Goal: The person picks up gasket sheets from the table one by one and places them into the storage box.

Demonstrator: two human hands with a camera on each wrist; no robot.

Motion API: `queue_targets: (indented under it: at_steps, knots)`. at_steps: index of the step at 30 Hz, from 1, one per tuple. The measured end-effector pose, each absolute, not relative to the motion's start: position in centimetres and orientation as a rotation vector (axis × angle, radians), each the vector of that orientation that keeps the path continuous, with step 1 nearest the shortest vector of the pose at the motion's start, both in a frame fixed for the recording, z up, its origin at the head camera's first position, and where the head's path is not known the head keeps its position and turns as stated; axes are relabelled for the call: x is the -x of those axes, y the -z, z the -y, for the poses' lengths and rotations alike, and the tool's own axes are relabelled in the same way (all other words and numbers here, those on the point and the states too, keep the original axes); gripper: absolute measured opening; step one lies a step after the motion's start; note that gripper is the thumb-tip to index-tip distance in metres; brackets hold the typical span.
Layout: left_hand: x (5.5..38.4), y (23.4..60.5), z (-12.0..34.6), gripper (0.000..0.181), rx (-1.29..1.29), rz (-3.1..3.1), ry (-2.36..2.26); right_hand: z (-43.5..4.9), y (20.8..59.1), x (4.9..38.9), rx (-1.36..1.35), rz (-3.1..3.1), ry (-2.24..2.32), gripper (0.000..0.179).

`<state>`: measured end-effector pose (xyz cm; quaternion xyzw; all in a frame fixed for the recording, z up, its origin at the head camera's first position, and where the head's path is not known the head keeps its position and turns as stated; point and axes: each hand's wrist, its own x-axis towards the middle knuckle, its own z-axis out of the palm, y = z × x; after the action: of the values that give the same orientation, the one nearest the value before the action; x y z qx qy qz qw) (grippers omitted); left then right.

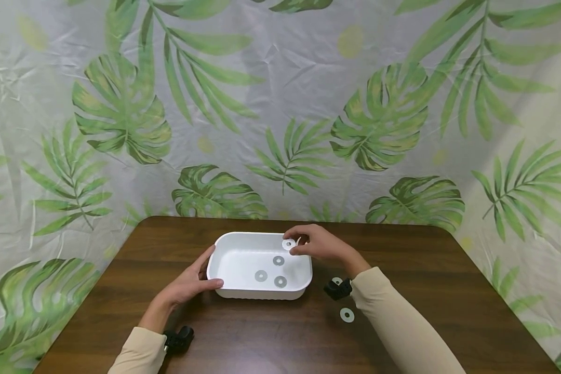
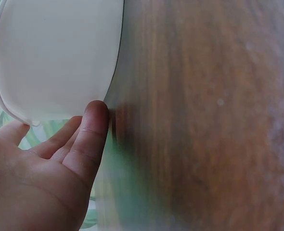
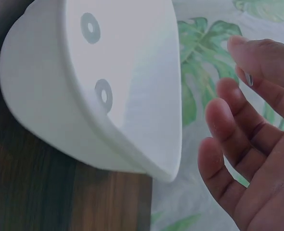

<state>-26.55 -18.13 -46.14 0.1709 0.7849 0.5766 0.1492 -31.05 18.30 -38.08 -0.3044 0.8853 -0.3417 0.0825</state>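
A white rectangular basin [image 1: 259,294] stands on the table with three flat washers, one of them a washer [image 1: 261,276] near the front, lying on its floor. My left hand [image 1: 190,284] holds the basin's left end, thumb at the front corner and fingers along the side. In the left wrist view that thumb [image 2: 91,130] presses against the white wall. Over the basin's back right corner, my right hand [image 1: 319,242] pinches another washer [image 1: 288,244] between thumb and forefinger. The right wrist view shows this washer [image 3: 248,78] edge-on, the other fingers loosely bent.
Two more washers lie on the brown wooden table [image 1: 271,337] right of the basin: one washer [image 1: 347,315] near my right forearm, the other washer [image 1: 337,281] partly behind the black wrist camera [image 1: 337,290]. A leaf-patterned cloth [image 1: 290,104] hangs behind the table.
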Motion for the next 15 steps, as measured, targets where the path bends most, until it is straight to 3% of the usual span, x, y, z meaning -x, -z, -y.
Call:
queue_targets:
  at_steps: [15]
  knots:
    - [26.7,46.4,18.2,0.107,-0.501,-2.234,-1.682,-15.1,39.2,33.0,0.83,-2.627,1.068,0.035]
